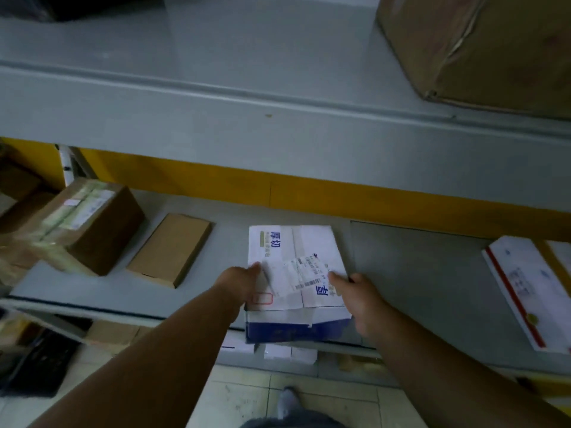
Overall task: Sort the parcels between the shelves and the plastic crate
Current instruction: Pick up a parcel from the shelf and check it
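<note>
- The white parcel sits between both hands: a flat white carton with blue printed characters, a blue band along its near side, a red-outlined square near its left corner and a shipping label with a barcode stuck across the top.
- It rests on the grey lower shelf, its near end sticking out past the shelf's front edge.
- The left hand grips the carton's left edge, thumb on top, remaining fingers hidden.
- The right hand holds the right edge, thumb pressed on the label side, fingers curled round underneath.
- To the left lie a flat brown box and, further left, a taped brown carton.
- Far right, a white envelope with a red stripe lies on the same shelf.
- Above runs the grey upper shelf, with a large cardboard box on it at right; a yellow strip shows beneath it.
- Pale tiled floor shows below.
- The carton's long axis runs away from the person, tilted slightly left.
</note>
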`<action>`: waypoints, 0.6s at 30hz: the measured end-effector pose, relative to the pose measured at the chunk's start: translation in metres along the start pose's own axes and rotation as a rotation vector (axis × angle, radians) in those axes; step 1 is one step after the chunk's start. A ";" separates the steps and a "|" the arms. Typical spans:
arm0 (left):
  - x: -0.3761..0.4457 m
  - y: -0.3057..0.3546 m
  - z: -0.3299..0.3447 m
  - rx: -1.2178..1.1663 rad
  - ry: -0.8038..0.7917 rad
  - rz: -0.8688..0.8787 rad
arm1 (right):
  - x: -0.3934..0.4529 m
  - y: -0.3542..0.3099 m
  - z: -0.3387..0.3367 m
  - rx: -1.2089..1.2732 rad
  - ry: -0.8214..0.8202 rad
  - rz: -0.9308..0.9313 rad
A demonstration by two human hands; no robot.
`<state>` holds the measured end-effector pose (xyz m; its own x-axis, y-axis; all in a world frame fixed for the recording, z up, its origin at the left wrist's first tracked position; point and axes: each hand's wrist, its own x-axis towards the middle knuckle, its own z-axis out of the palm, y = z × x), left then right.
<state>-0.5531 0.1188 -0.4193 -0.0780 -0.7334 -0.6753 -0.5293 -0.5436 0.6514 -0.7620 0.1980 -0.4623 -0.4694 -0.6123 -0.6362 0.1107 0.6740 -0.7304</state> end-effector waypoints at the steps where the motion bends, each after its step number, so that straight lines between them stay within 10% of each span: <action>1: -0.006 -0.007 -0.004 0.077 0.029 0.033 | -0.014 0.006 0.004 0.029 0.019 -0.005; 9: -0.106 -0.083 -0.048 -0.612 -0.109 0.157 | -0.160 0.056 0.021 0.082 0.429 -0.337; 18: -0.189 -0.128 -0.077 -0.506 -0.052 0.362 | -0.258 0.099 0.032 0.093 0.394 -0.494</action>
<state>-0.4057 0.2958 -0.3481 -0.2255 -0.8935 -0.3883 0.0034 -0.3993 0.9168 -0.6022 0.4094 -0.3780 -0.7698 -0.6315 -0.0924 -0.1340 0.3015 -0.9440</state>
